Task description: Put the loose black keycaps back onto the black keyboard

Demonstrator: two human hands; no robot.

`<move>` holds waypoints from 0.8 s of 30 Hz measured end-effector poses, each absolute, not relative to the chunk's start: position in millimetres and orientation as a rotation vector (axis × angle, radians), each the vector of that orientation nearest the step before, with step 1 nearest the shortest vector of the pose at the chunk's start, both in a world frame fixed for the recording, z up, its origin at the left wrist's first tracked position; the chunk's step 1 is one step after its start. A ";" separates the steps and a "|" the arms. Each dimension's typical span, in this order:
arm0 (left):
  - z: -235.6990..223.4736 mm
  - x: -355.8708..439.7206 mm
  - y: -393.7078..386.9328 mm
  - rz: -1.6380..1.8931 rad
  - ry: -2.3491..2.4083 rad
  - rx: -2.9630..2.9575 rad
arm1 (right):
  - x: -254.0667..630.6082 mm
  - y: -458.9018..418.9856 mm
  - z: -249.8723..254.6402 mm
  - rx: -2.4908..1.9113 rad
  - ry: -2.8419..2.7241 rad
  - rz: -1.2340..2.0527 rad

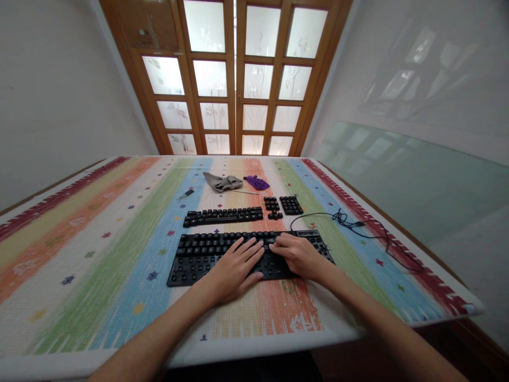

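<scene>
A black computer keyboard [186, 268] lies on the striped tablecloth in front of me. Keycaps fill its upper rows, while bare switches show in the lower rows and at the right end. My left hand [235, 265] rests flat across the middle of it, fingers spread and holding nothing. Close beside those fingertips, my right hand [297, 253] is closed in a pinch on a keycap near the right end of the capped rows; the fingers mostly hide it. Behind the keyboard, removed keycaps [222, 215] stand in rows, with smaller groups [291, 205] to their right.
A grey cloth [222, 183] and a purple cloth [256, 183] lie farther back, with a thin rod near them. A small dark object with a metal end [186, 194] is at the left. The black cable [350, 223] trails right. Wooden glass doors [236, 79] stand beyond the table.
</scene>
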State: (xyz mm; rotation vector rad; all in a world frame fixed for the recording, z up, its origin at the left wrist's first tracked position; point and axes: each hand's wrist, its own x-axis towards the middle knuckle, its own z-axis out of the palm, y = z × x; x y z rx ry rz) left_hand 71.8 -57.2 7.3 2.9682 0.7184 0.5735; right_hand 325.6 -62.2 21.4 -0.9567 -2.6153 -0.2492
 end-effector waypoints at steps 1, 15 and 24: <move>7.3 71.9 -57.2 0.570 0.719 2.968 | 325.3 -63.3 20.5 -0.975 -2.621 -0.234; 8.7 69.3 -58.9 0.603 0.691 2.966 | 328.0 -64.3 27.4 -1.043 -2.236 -0.076; 14.7 67.9 -59.7 0.774 0.593 2.961 | 298.4 -37.5 42.7 -0.942 -2.222 0.071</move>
